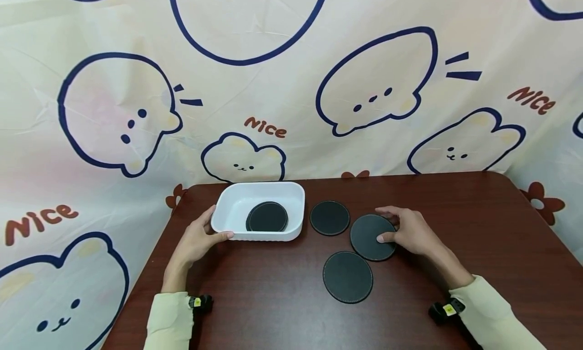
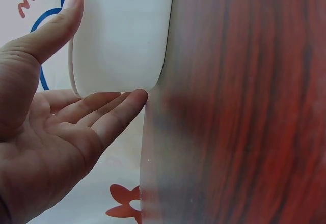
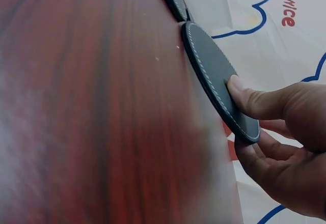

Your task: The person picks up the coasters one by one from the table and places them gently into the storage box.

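Note:
My left hand (image 1: 197, 240) grips the left end of a white plastic box (image 1: 259, 235), thumb along its front wall and fingers at its side. A round black coaster (image 1: 266, 217) lies inside the box. At the right, my right hand (image 1: 413, 232) pinches another black coaster (image 1: 370, 237), thumb on its top and fingers under its edge. In the right wrist view this coaster (image 3: 216, 61) shows pale stitching round the rim and its near edge is tilted up. Two more coasters lie beside it, one behind left (image 1: 330, 218) and one in front (image 1: 348, 277).
All of this stands on a dark brown wood-grain table (image 1: 282, 309). Behind its far edge hangs a pale cloth (image 1: 300, 97) printed with bear outlines. The box stands near that far edge, at the table's left.

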### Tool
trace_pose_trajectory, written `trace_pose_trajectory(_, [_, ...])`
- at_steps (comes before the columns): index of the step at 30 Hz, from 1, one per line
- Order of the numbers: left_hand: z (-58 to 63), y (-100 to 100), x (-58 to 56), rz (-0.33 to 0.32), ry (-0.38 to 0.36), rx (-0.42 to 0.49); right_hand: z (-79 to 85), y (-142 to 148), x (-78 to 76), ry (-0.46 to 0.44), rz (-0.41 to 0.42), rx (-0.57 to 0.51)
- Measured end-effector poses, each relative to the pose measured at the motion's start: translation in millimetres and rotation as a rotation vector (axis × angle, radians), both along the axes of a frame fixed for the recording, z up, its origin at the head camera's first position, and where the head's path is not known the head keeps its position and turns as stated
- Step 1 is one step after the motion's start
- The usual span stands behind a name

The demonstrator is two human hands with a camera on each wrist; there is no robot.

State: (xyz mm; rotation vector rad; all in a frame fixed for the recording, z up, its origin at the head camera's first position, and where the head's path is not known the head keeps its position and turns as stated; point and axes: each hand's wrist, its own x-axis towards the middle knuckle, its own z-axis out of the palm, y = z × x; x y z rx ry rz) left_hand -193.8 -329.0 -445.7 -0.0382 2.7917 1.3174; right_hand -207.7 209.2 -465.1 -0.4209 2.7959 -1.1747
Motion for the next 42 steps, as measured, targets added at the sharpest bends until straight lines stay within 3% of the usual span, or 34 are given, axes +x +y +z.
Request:
trace_pose_trajectory(20, [-1.0, 1.0, 0.3, 0.0, -0.017, 0.004, 9.5, 13.7, -1.8, -0.041, 0.014, 0.0])
trace_pose_trajectory(33, [0.4, -1.0, 1.2, 0.001, -0.012, -0.013, 14.7, 13.1, -1.6, -0.068, 0.038, -0.039])
trace_pose_trajectory(42, [-0.3, -1.5, -0.1, -0.001, -0.013, -0.014, 14.9, 11.0, 0.9, -0.041, 0.015, -0.093])
